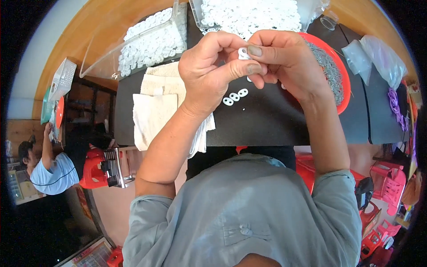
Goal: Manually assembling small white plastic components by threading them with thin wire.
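Observation:
My left hand [209, 71] and my right hand [291, 62] meet above the dark table. Between their thumbs and fingertips they pinch a small white plastic piece [243, 54] with a hole in it; the fingers hide part of it. Below them on the table lie several flat oval white pieces [234, 96], each with two holes, in a slanting row. Just past my right hand is a red basin [345, 84] filled with small grey metal wire parts [330, 66]. Part of its near side is behind my right hand and wrist.
Two clear bins of white pieces [153, 42] [251, 15] stand at the back. Folded cream cloths [155, 111] lie left of my left forearm. Plastic bags [383, 58] and purple cord [396, 107] are at the right. Another person [53, 171] works at the far left.

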A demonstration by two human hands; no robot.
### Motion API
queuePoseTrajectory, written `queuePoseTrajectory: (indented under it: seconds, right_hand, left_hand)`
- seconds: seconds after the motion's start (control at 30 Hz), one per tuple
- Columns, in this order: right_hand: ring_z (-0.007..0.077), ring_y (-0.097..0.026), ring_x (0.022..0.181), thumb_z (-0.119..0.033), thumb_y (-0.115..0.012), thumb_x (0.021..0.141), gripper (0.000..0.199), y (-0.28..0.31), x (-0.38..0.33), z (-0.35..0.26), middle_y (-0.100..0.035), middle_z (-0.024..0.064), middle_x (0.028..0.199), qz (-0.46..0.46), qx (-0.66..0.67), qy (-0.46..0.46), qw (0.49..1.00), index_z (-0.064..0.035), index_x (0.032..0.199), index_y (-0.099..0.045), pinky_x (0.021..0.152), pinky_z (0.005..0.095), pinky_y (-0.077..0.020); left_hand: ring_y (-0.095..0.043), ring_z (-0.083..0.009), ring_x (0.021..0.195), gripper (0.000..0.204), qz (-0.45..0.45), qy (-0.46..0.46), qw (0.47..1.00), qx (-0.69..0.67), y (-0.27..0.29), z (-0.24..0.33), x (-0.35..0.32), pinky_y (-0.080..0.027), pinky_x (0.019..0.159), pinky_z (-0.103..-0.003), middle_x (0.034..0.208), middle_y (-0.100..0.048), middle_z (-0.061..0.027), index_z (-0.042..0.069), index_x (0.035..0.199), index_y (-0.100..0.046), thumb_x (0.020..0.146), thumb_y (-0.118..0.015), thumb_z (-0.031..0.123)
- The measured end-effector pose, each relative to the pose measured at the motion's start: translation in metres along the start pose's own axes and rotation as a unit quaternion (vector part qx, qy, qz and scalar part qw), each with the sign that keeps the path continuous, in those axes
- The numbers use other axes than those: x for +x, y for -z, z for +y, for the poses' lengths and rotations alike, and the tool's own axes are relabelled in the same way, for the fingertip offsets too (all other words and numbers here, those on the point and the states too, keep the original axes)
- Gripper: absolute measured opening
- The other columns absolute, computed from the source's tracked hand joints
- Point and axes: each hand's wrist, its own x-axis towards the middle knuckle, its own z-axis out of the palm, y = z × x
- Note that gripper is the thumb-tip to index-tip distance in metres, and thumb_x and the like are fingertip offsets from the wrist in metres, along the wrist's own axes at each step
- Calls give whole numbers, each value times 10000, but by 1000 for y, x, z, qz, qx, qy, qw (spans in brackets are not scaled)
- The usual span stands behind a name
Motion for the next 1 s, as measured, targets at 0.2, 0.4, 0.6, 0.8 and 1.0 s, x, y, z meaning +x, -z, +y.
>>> queuePoseTrajectory:
  seconds: [0.2, 0.4, 0.6, 0.8, 1.0]
  right_hand:
    - [99, -529, 528, -204, -635, 897, 211, -2, 0, 3, -530, 18, 653, 7, 9, -3, 1000, -7, 833, -597, 438, 189, -286]
    - [106, -525, 536, -207, -625, 896, 221, -3, 4, 2, -513, 13, 641, 8, 2, -1, 1000, -5, 815, -585, 447, 198, -269]
    - [110, -540, 549, -184, -596, 906, 197, 3, 6, 7, -523, 11, 643, -27, 31, -3, 999, -19, 799, -579, 464, 190, -294]
    - [93, -538, 559, -153, -586, 908, 150, 5, 13, 13, -599, 40, 681, 63, 1, 33, 997, -20, 842, -609, 473, 187, -321]
    - [57, -499, 540, -163, -627, 890, 145, -1, 14, 11, -584, 15, 631, 157, -60, 63, 984, -22, 858, -616, 486, 188, -302]
  left_hand:
    - [-688, -235, 650, 203, 10, -1, 999, -45, 1, -7, -1, -579, 568, -297, 808, -658, -149, -52, 941, -562, 799, -705, -58]
    - [-685, -236, 643, 206, 35, 52, 996, -65, 1, -4, 3, -576, 542, -310, 796, -656, -138, -51, 938, -569, 785, -706, -68]
    - [-619, -125, 682, 213, 58, 85, 993, -53, 7, -16, -4, -503, 588, -229, 814, -664, -83, -16, 938, -616, 772, -749, -13]
    - [-589, -102, 659, 191, 104, 141, 983, -48, 1, -19, 5, -454, 527, -220, 823, -666, -72, -13, 967, -632, 826, -723, 78]
    - [-592, -138, 638, 132, 116, 213, 970, -18, 7, -18, 8, -465, 518, -252, 773, -642, -93, -40, 940, -631, 873, -659, 70]
